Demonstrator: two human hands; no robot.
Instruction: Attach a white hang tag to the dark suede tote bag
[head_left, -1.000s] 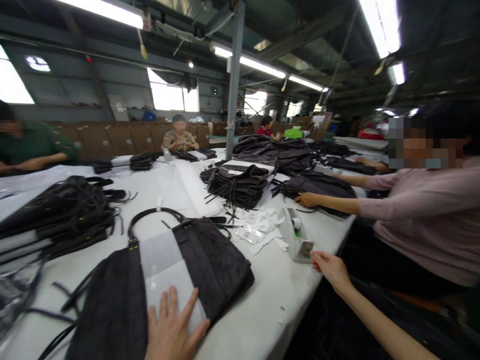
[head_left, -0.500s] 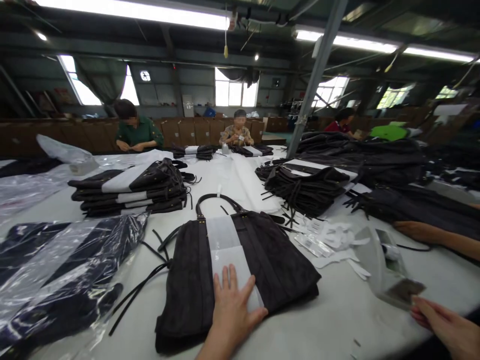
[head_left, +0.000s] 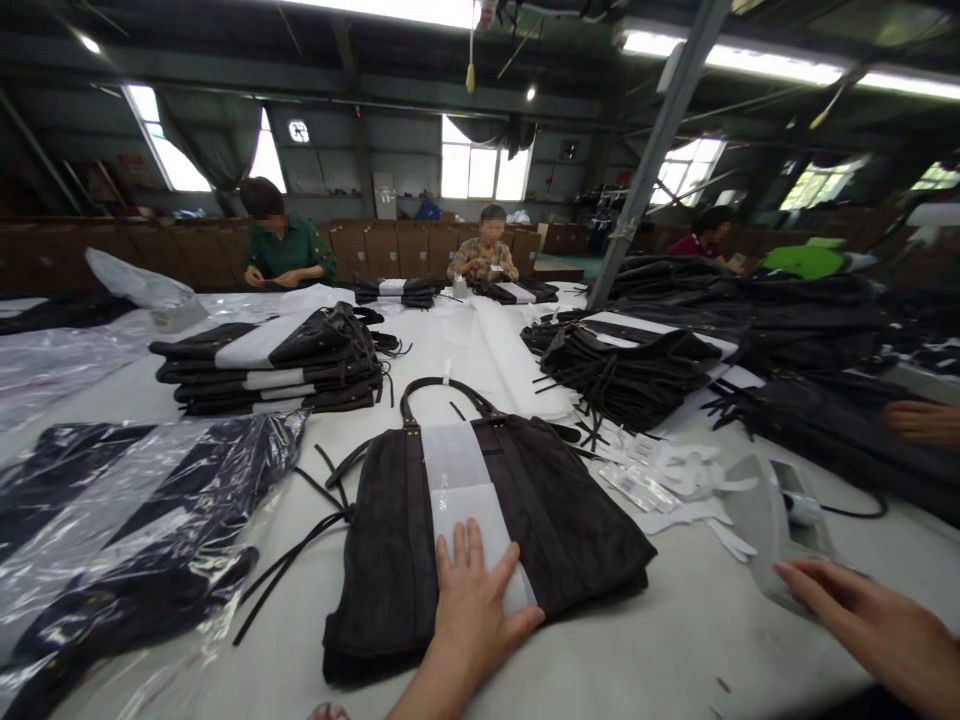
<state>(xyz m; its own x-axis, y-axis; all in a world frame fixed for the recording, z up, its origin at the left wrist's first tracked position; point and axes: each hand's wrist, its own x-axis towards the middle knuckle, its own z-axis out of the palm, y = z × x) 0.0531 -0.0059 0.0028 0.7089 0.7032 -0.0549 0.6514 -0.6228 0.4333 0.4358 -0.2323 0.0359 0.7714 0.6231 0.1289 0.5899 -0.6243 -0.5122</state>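
At the lower centre of the frame, resting the left hand (head_left: 480, 590) flat on the white band (head_left: 463, 465) of a dark bag (head_left: 555, 520), with fingers (head_left: 475, 540) spread apart. Laid out on the white table (head_left: 600, 660), with handle (head_left: 474, 392) towards the top of the frame. At the lower right, holding the right hand (head_left: 862, 610) at the near end of a pale tape dispenser (head_left: 750, 505), with fingers close together; cannot tell whether clamped on anything. Left of the dispenser, strewn with white cut-outs (head_left: 690, 465). At the lower left, shining with clear plastic over a wrapped bag (head_left: 142, 520). Above that, piled with banded bags (head_left: 322, 345); right of centre, piled with a second stack (head_left: 630, 365). At the right edge, occupied by a co-worker's hand (head_left: 926, 422).
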